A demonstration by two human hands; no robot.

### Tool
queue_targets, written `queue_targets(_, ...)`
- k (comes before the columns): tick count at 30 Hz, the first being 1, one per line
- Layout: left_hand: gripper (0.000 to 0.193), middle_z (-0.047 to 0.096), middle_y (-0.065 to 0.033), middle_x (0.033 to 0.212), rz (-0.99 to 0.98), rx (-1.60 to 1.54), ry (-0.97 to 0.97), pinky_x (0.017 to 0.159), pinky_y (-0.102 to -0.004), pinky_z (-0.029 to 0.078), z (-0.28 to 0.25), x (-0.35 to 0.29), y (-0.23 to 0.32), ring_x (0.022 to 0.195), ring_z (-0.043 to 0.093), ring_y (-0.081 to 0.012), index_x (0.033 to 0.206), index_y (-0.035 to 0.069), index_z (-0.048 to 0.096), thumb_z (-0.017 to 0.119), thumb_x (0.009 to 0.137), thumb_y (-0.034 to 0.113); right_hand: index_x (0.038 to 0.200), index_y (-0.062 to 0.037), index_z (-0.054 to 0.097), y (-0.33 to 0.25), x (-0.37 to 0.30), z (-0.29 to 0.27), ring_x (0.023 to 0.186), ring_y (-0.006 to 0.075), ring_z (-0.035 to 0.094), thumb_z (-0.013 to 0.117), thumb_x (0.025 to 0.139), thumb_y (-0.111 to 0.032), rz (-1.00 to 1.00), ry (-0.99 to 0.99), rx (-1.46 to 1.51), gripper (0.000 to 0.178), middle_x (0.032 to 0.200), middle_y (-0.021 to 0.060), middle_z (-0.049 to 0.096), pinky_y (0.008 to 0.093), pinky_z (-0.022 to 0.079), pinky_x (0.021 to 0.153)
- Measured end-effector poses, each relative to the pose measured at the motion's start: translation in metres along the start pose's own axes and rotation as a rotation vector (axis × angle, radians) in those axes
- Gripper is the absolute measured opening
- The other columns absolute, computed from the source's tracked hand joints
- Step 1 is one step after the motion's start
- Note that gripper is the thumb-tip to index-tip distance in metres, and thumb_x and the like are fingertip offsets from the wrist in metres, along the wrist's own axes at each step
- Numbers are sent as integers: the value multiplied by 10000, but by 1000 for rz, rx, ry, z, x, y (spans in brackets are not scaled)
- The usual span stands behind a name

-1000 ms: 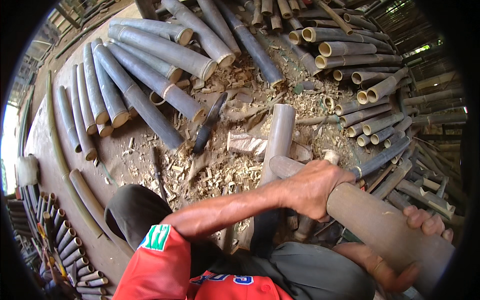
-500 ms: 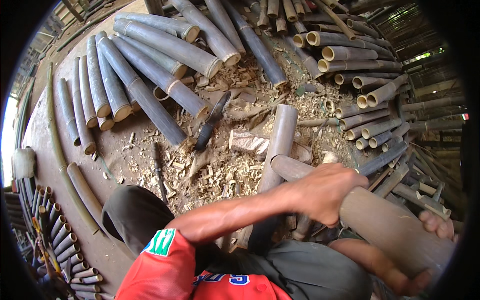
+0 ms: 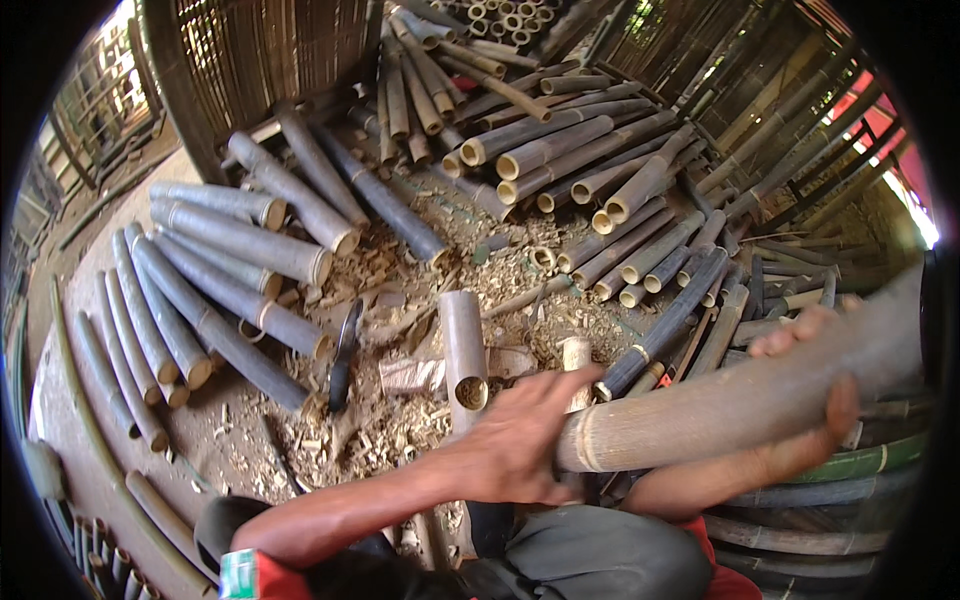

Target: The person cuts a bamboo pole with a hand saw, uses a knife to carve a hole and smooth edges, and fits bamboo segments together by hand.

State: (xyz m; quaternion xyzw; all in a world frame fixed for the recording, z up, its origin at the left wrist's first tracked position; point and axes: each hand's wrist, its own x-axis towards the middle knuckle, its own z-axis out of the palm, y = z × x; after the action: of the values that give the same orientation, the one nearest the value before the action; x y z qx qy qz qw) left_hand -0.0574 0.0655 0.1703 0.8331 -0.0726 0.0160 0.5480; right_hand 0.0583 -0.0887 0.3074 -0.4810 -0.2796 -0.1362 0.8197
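Note:
A thick grey-brown bamboo tube [image 3: 690, 415] slants across the right side, held above my lap. My left hand [image 3: 525, 435] is closed around its left end, near a pale node ring, and covers that end. Farther along, my right hand [image 3: 840, 405] grips the tube from below, its fingertips showing over the far side. Left of my left hand, a bamboo piece [image 3: 459, 335] with a dark oval opening rests among the shavings. Beside it lie a pale rough block [image 3: 412, 376] and a short light bamboo stub [image 3: 577, 360].
Bamboo tubes [image 3: 240, 240] are fanned out on the left, and a stack [image 3: 560, 150] stands at the back right. A dark curved blade-like tool [image 3: 345, 355] lies on the shavings. Green and dark poles [image 3: 860, 460] are at my right. Slatted walls [image 3: 260, 70] rise behind.
The view has tilted up and turned right. The bamboo tube has swung more level. My left hand has come away from the narrow tube it covered and now sits at the thick tube's end.

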Motion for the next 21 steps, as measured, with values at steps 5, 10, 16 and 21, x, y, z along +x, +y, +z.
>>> queue_targets(5,1300,401,-270,1533,-388,286,-241,1215,-587,351,6,-116,-73,1451,387,-478,1657,59,121,959,710,362,1450,11,427,48,31,-20,780,273,662,761,784,-429,246,-111,58,866,980,160,605,386,602,683)
queue_targets(10,974,647,-216,1199,-642,329,173,1044,-533,478,56,-180,-47,1148,617,-443,1447,24,483,954,694,422,1295,27,513,111,35,-24,718,290,693,753,798,-449,522,-40,105,729,916,163,641,441,628,635)
queue_targets(16,784,679,-276,1152,-824,172,273,852,-522,572,68,-194,-18,1012,689,-438,1396,34,571,909,728,268,1195,31,548,198,-8,-62,687,279,713,704,846,-437,842,86,52,605,879,151,670,447,631,595)
queue_targets(21,667,739,-254,1004,-779,-53,307,801,-464,586,65,-196,-17,902,740,-367,1301,-20,641,855,714,213,1212,-4,563,247,-41,-110,779,330,729,668,901,-440,1021,184,26,546,915,174,694,511,627,713)
